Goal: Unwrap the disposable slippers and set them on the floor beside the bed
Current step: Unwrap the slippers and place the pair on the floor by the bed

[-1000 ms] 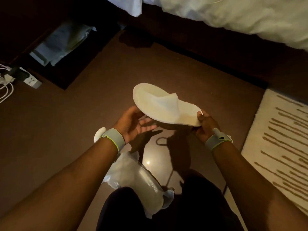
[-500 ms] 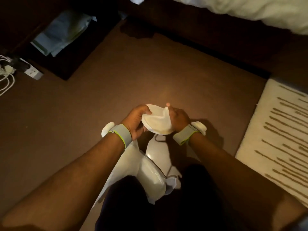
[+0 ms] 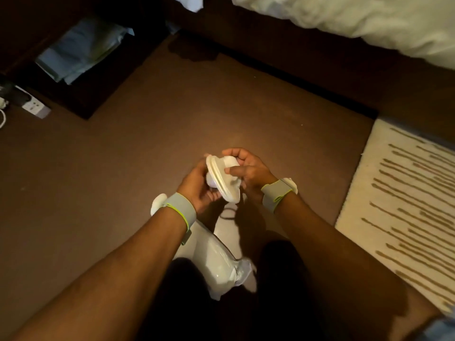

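Two white disposable slippers (image 3: 222, 177) are pressed sole to sole and held on edge above the brown floor (image 3: 172, 124). My left hand (image 3: 197, 190) cups them from the left and below. My right hand (image 3: 243, 168) grips them from the right, thumb across the near face and fingers curled over the top. A crumpled clear plastic wrapper (image 3: 219, 262) lies on my lap below the hands. The bed (image 3: 357, 23) with white bedding runs across the top right.
A cream rug with brown stripes (image 3: 403, 205) covers the floor at right. A dark low shelf with folded pale cloth (image 3: 81, 48) stands at top left. A white power strip with cables (image 3: 32, 107) lies at the left edge.
The slippers were held flat and out in front a second ago. Now they are turned on edge, drawn closer, with both hands closed around them.
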Motion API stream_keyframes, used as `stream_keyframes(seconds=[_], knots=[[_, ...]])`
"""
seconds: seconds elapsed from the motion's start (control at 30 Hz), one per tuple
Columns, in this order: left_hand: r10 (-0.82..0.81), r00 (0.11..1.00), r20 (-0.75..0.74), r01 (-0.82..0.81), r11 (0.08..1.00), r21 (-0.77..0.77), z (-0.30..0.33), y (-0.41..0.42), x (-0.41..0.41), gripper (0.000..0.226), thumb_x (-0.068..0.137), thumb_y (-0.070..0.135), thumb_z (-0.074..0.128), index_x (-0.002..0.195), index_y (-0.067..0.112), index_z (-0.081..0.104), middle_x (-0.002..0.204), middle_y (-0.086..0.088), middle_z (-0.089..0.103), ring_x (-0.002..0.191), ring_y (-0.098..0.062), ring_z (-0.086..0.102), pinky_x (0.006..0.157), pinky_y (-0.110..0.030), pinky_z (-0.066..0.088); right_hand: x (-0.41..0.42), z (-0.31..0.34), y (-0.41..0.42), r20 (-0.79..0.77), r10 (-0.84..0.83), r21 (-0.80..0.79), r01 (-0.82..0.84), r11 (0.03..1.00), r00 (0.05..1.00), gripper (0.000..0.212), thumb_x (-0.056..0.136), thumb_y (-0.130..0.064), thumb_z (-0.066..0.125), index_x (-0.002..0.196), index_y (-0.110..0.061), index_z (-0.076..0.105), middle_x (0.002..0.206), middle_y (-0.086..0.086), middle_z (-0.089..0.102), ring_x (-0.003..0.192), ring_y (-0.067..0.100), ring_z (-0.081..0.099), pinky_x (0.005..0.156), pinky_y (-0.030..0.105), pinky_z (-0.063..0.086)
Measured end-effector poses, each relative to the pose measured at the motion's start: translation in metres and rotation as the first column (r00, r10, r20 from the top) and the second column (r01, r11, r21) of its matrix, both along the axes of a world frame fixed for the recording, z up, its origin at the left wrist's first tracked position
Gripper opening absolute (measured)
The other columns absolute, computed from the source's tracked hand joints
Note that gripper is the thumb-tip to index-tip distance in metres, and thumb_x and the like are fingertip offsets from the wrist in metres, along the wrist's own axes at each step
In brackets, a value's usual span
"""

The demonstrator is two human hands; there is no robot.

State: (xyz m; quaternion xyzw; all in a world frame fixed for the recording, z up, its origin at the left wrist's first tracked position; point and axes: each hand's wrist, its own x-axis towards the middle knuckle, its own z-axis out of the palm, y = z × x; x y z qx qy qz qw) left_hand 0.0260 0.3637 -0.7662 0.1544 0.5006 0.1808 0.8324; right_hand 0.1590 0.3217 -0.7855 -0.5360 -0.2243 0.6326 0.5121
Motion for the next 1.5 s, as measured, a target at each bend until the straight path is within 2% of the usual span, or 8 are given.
stream_keyframes(seconds=[0.2, 0.4, 0.47, 0.6, 0.8, 0.97, 1.23, 1.5], knots=[[-0.130, 0.926, -0.354, 0.224, 0.945, 0.238, -0.004, 0.002, 0.011, 0.054, 0.081, 0.060, 0.059, 0.096, 0.010, 0.071, 0.099, -0.014, 0.074, 0.088, -0.027, 0.070, 0.079, -0.037, 0.058, 0.012, -0.005, -0.006, -0.054, -0.061, 0.029, 0.063, 0.998, 0.997, 0.040, 0.080, 0.021, 0.049, 0.100, -0.012, 0.058, 0.100, 0.011, 0.062, 0.092, 0.024, 0.061, 0.085, 0.036, 0.051], [-0.284, 0.785, -0.550, 0.588, 0.621, 0.518, -0.011, 0.046, 0.029, 0.033, 0.071, 0.040, 0.078, 0.084, 0.010, 0.072, 0.081, -0.002, 0.070, 0.071, -0.013, 0.064, 0.067, -0.027, 0.051, 0.063, -0.024, -0.001, 0.295, -0.086, 0.068, 0.069, 0.995, 0.952, 0.047, 0.074, 0.028, 0.048, 0.109, -0.001, 0.058, 0.108, 0.016, 0.062, 0.092, 0.024, 0.061, 0.085, 0.034, 0.049], [-0.389, 0.649, -0.654, 0.756, 0.425, 0.497, -0.013, 0.060, 0.030, 0.039, 0.070, 0.036, 0.081, 0.101, 0.017, 0.072, 0.099, 0.000, 0.071, 0.091, -0.016, 0.066, 0.080, -0.030, 0.054, 0.078, -0.034, -0.009, 0.578, -0.003, 0.070, -0.046, 0.996, 0.816, 0.048, 0.072, 0.024, 0.052, 0.111, -0.001, 0.063, 0.114, 0.014, 0.063, 0.106, 0.028, 0.059, 0.095, 0.034, 0.045], [-0.320, 0.111, -0.941, 0.971, -0.168, 0.171, -0.038, 0.080, 0.057, 0.066, 0.071, 0.040, 0.079, 0.132, 0.029, 0.054, 0.130, -0.001, 0.060, 0.119, -0.026, 0.055, 0.097, -0.028, 0.040, 0.105, -0.074, -0.022, 0.832, 0.064, -0.019, -0.088, 0.996, 0.551, 0.045, 0.074, 0.012, 0.053, 0.108, -0.012, 0.070, 0.115, 0.013, 0.068, 0.111, 0.033, 0.060, 0.100, 0.033, 0.041], [-0.173, -0.196, -0.965, 0.856, -0.511, -0.082, -0.067, 0.103, 0.115, 0.064, 0.085, 0.030, 0.064, 0.142, 0.037, 0.037, 0.143, -0.003, 0.048, 0.131, -0.029, 0.044, 0.107, -0.035, 0.033, 0.125, -0.113, -0.023, 0.883, 0.140, -0.128, -0.058, 0.990, 0.448, 0.042, 0.080, 0.001, 0.051, 0.108, -0.024, 0.071, 0.112, 0.012, 0.068, 0.105, 0.036, 0.061, 0.098, 0.047, 0.045], [-0.094, -0.346, -0.934, 0.775, -0.590, -0.228, -0.094, 0.121, 0.163, 0.068, 0.087, 0.020, 0.060, 0.145, 0.037, 0.029, 0.148, -0.007, 0.040, 0.135, -0.032, 0.038, 0.110, -0.036, 0.031, 0.135, -0.146, -0.017, 0.926, 0.112, -0.110, -0.027, 0.994, 0.359, 0.046, 0.074, 0.003, 0.054, 0.107, -0.026, 0.071, 0.108, 0.009, 0.069, 0.099, 0.036, 0.062, 0.094, 0.039, 0.043], [-0.055, -0.308, -0.950, 0.783, -0.581, -0.220, -0.123, 0.139, 0.181, 0.063, 0.089, 0.017, 0.056, 0.143, 0.038, 0.033, 0.143, -0.006, 0.043, 0.130, -0.032, 0.039, 0.107, -0.035, 0.031, 0.143, -0.161, -0.003, 0.945, 0.081, -0.067, -0.054, 0.996, 0.317, 0.046, 0.071, 0.005, 0.056, 0.109, -0.018, 0.071, 0.115, 0.005, 0.070, 0.099, 0.036, 0.062, 0.091, 0.039, 0.043], [0.050, -0.317, -0.947, 0.778, -0.557, -0.290, -0.142, 0.143, 0.183, 0.061, 0.087, 0.023, 0.056, 0.141, 0.039, 0.034, 0.131, -0.009, 0.046, 0.125, -0.034, 0.041, 0.103, -0.042, 0.034, 0.155, -0.159, 0.004, 0.953, 0.282, -0.266, -0.138, 0.954, 0.113, 0.044, 0.079, -0.035, 0.061, 0.122, -0.029, 0.055, 0.114, 0.004, 0.060, 0.101, 0.032, 0.057, 0.085, 0.043, 0.037]])
